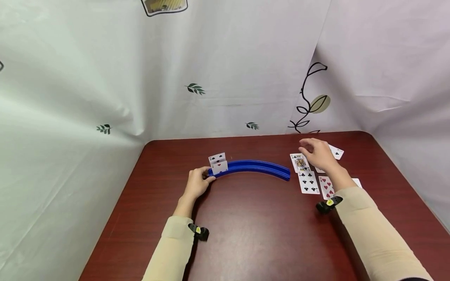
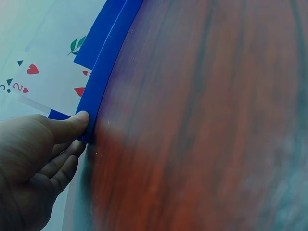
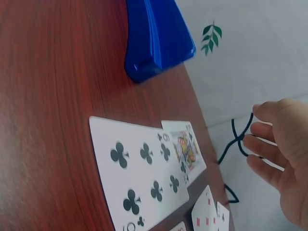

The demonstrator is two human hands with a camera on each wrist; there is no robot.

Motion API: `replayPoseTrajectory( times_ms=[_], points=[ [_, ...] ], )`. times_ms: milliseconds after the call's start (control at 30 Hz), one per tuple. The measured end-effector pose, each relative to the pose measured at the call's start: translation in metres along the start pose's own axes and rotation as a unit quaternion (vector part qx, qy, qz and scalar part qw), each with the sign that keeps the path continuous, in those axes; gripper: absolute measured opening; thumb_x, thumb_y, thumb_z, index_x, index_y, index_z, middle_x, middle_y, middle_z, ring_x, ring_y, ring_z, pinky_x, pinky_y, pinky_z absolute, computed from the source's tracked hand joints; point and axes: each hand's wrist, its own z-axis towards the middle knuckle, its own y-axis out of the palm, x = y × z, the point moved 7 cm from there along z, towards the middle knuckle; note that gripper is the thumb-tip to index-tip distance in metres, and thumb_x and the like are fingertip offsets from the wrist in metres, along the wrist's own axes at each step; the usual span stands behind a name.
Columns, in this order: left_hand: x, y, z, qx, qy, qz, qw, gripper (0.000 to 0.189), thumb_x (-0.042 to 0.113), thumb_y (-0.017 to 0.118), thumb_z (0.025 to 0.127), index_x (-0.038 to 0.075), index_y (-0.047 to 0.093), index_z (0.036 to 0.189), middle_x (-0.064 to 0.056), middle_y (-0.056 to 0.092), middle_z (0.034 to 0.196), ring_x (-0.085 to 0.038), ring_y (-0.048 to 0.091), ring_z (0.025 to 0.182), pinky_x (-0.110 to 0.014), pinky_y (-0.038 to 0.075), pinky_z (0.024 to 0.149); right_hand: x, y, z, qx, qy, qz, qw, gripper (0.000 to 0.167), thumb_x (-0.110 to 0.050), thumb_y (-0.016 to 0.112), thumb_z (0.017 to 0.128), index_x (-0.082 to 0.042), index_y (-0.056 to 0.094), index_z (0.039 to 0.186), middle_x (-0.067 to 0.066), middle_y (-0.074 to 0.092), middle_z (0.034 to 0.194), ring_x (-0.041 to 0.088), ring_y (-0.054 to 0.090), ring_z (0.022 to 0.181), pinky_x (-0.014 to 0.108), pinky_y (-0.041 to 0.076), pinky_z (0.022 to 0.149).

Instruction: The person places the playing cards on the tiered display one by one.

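Note:
A curved blue card holder (image 1: 258,166) rests on the table. In its left end stand two playing cards, a two of hearts (image 1: 219,168) in front and a black-suited card (image 1: 217,157) behind it. My left hand (image 1: 196,182) pinches that end, with the thumb (image 2: 79,122) on the front wall. Over the face-up cards at the right, my right hand (image 1: 318,154) hovers with its fingers (image 3: 267,139) loosely bent and nothing in them. Close by it lie a clubs face card (image 1: 300,160) and a six of clubs (image 1: 308,182), which overlap.
A hearts card (image 1: 325,187) and a card with a black suit (image 1: 337,152) lie around the right forearm, which partly hides others. The brown table (image 1: 253,222) ends at a white patterned cloth (image 1: 228,70) behind and at the left.

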Motion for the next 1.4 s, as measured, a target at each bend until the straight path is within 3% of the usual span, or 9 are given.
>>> replayPoseTrajectory(
  times_ms=[633, 933, 1400],
  points=[
    [-0.003, 0.001, -0.001, -0.003, -0.013, -0.011, 0.9998, 0.036, 0.007, 0.081, 0.087, -0.004, 0.071, 0.119, -0.019, 0.074, 0.099, -0.03, 0.073, 0.092, -0.043, 0.059, 0.085, 0.029, -0.017, 0.003, -0.001, 0.046, -0.003, 0.999, 0.031, -0.005, 0.061, 0.099, 0.012, 0.06, 0.124, 0.031, 0.065, 0.113, 0.045, 0.062, 0.103, 0.059, 0.05, 0.088],
    [0.0, 0.0, -0.004, -0.006, -0.011, -0.013, 0.9998, 0.036, 0.007, 0.081, 0.086, -0.004, 0.071, 0.119, -0.018, 0.074, 0.098, -0.029, 0.073, 0.09, -0.043, 0.059, 0.083, 0.05, -0.022, -0.005, -0.008, 0.061, -0.025, 0.9978, 0.04, -0.006, 0.061, 0.098, 0.013, 0.055, 0.132, 0.034, 0.061, 0.123, 0.052, 0.059, 0.109, 0.063, 0.043, 0.096],
    [0.0, -0.001, -0.001, 0.012, 0.017, -0.013, 0.9997, 0.033, 0.0, 0.082, 0.082, -0.006, 0.073, 0.113, -0.017, 0.075, 0.092, -0.028, 0.073, 0.084, -0.041, 0.06, 0.078, 0.069, -0.028, -0.004, -0.011, 0.075, -0.047, 0.996, 0.037, -0.008, 0.062, 0.097, 0.013, 0.058, 0.128, 0.035, 0.058, 0.125, 0.053, 0.057, 0.111, 0.065, 0.045, 0.093]
  ],
)
